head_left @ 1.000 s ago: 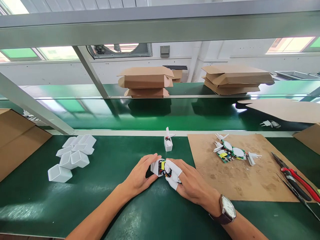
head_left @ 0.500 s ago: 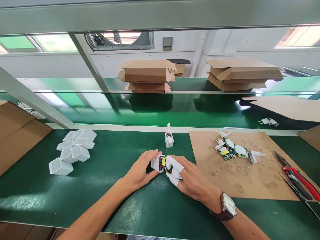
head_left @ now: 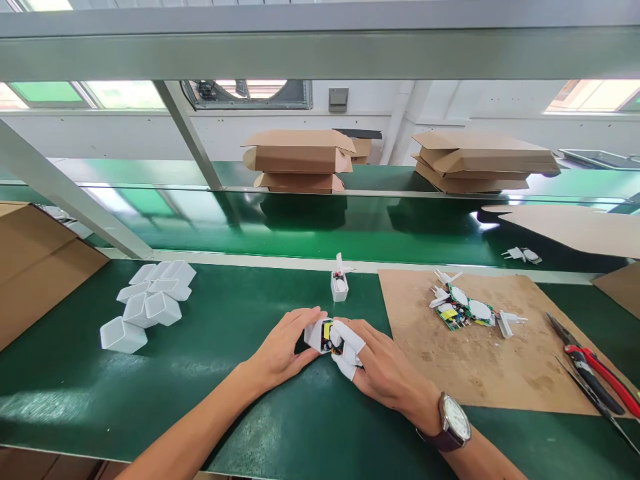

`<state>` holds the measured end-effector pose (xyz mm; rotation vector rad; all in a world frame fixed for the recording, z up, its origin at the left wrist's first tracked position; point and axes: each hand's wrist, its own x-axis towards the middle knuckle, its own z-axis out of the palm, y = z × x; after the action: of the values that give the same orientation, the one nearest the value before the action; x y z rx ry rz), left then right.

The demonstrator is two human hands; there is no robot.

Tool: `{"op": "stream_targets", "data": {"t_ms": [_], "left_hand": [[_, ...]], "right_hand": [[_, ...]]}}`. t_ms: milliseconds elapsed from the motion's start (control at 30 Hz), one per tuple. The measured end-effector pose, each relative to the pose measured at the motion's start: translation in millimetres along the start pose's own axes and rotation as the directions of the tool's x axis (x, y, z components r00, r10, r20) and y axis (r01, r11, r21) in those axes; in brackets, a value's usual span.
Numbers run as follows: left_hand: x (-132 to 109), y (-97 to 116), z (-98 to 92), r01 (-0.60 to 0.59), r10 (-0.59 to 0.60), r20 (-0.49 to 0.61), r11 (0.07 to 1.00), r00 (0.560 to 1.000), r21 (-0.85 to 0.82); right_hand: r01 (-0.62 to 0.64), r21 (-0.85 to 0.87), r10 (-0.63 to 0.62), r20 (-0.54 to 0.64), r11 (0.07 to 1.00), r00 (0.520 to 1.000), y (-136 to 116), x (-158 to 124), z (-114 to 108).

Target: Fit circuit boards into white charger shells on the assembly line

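Your left hand [head_left: 280, 350] curled round white case [head_left: 315, 331], resting on green table [head_left: 200, 400], centre front. Your right hand [head_left: 385, 370], fingertips [head_left: 350, 340] in white covers, pinches circuit board [head_left: 327, 331] at case mouth. Likely step: seating board. Next calls for straight, even push.

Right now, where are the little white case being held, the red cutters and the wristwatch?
white case [head_left: 314, 333]: head view, its white side wall.
red cutters [head_left: 603, 375]: head view, a red handle.
wristwatch [head_left: 459, 419]: head view, its dial.

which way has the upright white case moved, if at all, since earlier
No. The upright white case keeps its gap from the cardboard sheet beside it.
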<state>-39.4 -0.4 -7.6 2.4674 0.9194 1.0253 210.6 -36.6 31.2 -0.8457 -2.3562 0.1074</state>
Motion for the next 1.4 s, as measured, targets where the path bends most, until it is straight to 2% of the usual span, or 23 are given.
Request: {"op": "stream_targets", "data": {"t_ms": [100,200,300,367,500,667,800,900,967,1133,1300,1400], "left_hand": [[0.6,2.6,0.3,-0.015,0.015,0.006,1.000,1.000,-0.005],[0.5,5.2,-1.4,0.022,-0.017,0.076,0.997,0.997,-0.070],[-0.1,7.2,-3.8,0.099,-0.070,0.203,0.986,0.977,-0.133],[-0.9,6.3,-4.1,0.120,-0.083,0.234,0.981,0.969,-0.150],[-3.9,-2.6,-2.9,0.140,-0.117,0.150,0.978,0.982,-0.157],[-6.0,-9.5,-7.2,0.209,-0.173,0.204,0.963,0.964,-0.173],[-3.3,-6.7,-10.6,0.296,-0.262,0.154,0.914,0.953,-0.277],[-1.2,-5.3,-10.3,0.323,-0.282,0.167,0.882,0.945,-0.342],[-1.0,-4.7,-8.8,0.314,-0.278,0.148,0.877,0.949,-0.364],[-2.8,-1.0,-6.3,0.217,-0.238,-0.011,0.901,0.971,-0.376],[0.2,3.5,-7.8,0.177,-0.199,-0.054,0.945,0.978,-0.275],[4.2,6.0,-9.0,0.155,-0.180,-0.123,0.970,0.976,-0.189]], "right_hand": [[-0.020,0.032,0.020,-0.002,0.999,1.000,0.4,0.5,5.1],[-0.100,0.170,0.102,-0.001,0.980,0.995,-1.3,3.1,5.5],[-0.241,0.372,0.256,0.009,0.896,0.967,-1.9,6.0,2.2],[-0.301,0.446,0.323,0.026,0.843,0.946,1.1,7.3,1.8],[-0.260,0.401,0.271,0.031,0.878,0.962,14.2,10.8,8.4],[-0.177,0.326,0.166,0.062,0.929,0.984,22.5,20.5,17.3],[-0.097,0.265,0.103,-0.007,0.959,0.995,18.7,22.8,28.7],[-0.045,0.202,0.045,0.005,0.978,0.999,17.2,20.8,36.1],[-0.025,0.193,0.027,-0.005,0.981,1.000,16.7,20.4,35.9],[-0.053,0.243,0.084,-0.118,0.969,0.990,13.4,21.0,24.4],[-0.101,0.258,0.099,0.021,0.961,0.995,12.0,13.1,28.4],[-0.143,0.263,0.142,0.023,0.954,0.990,12.3,8.5,34.6]]}}
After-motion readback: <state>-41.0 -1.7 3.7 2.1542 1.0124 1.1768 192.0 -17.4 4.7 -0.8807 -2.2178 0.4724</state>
